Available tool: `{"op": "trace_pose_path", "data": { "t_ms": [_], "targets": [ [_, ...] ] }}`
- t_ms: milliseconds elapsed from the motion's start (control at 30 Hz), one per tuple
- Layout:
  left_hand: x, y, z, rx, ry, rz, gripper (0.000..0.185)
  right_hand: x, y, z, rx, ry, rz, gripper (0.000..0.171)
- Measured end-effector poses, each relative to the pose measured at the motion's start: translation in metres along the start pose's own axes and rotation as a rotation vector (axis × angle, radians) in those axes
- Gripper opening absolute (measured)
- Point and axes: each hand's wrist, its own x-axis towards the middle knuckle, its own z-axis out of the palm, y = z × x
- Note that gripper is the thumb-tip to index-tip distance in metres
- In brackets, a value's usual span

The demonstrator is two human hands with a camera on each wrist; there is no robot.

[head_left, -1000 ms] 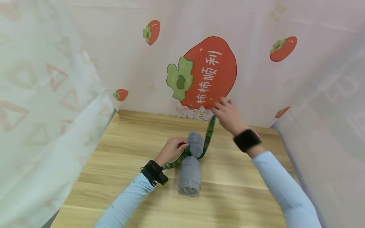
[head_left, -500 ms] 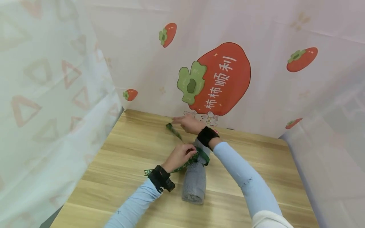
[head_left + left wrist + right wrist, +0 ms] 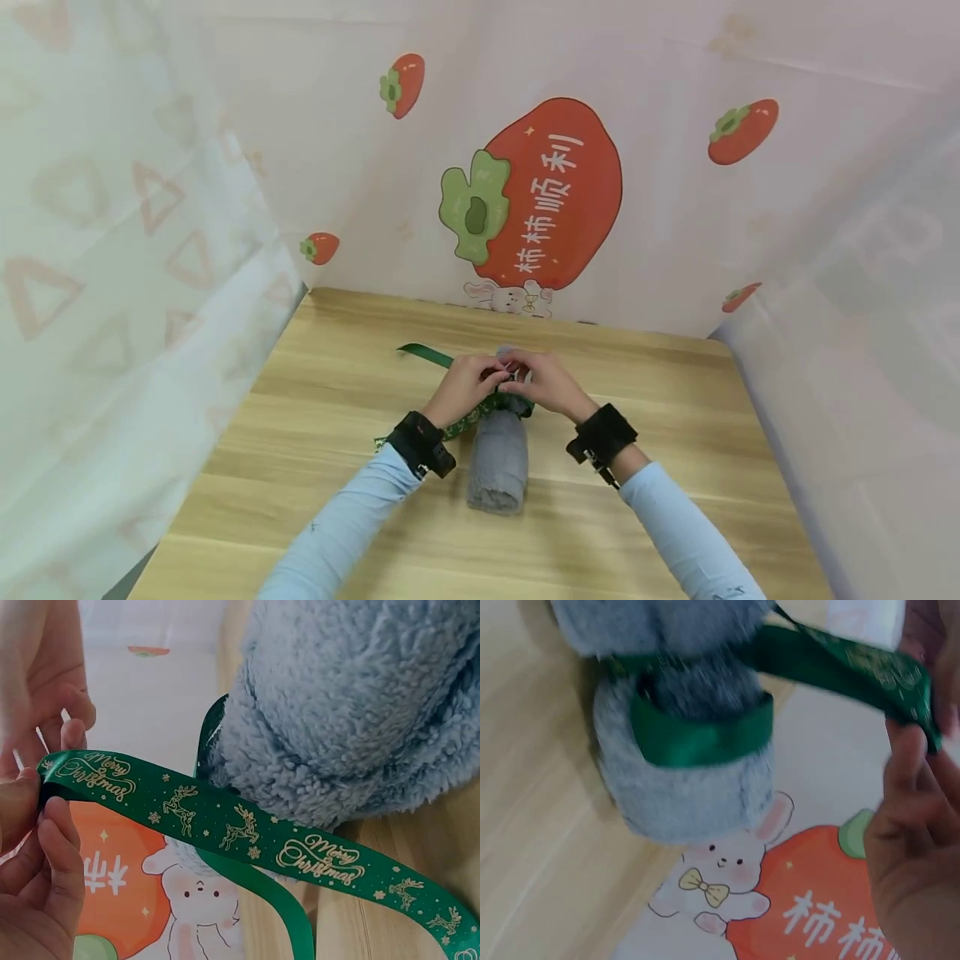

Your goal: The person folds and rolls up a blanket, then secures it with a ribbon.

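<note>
A rolled grey fluffy towel [image 3: 498, 467] lies lengthwise on the table, cinched near its far end by a green ribbon [image 3: 247, 832] with gold "Merry Christmas" and reindeer print. My left hand [image 3: 461, 390] pinches a folded part of the ribbon left of the towel's far end. Meeting it there is my right hand [image 3: 547, 385], its thumb and fingertips at the same fold of ribbon [image 3: 922, 712]. One ribbon tail [image 3: 426, 353] stretches out to the far left; another runs back under the left wrist. The hands partly hide the tied spot in the head view.
The wooden table [image 3: 637, 483] ends at a pale backdrop [image 3: 315, 150] printed with red persimmons and a rabbit. Pale sheets hang along the left side [image 3: 112, 358] and the right side [image 3: 877, 375].
My right hand has swung a ribbon tail from the right across the towel to the left, let it go, and come back to meet my left hand at the ribbon.
</note>
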Motion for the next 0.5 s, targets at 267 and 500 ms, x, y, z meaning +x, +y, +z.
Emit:
{"op": "trace_pose_path", "data": {
  "t_ms": [267,500],
  "targets": [
    [0.0,-0.017,-0.005,-0.035,-0.023,-0.093,0.016,0.002,-0.001,0.012,-0.117,0.07,0.026,0.012],
    [0.019,-0.07,-0.002,0.134,-0.281,-0.028,0.033,-0.004,-0.003,0.009,-0.114,0.078,0.011,0.007]
  ]
}}
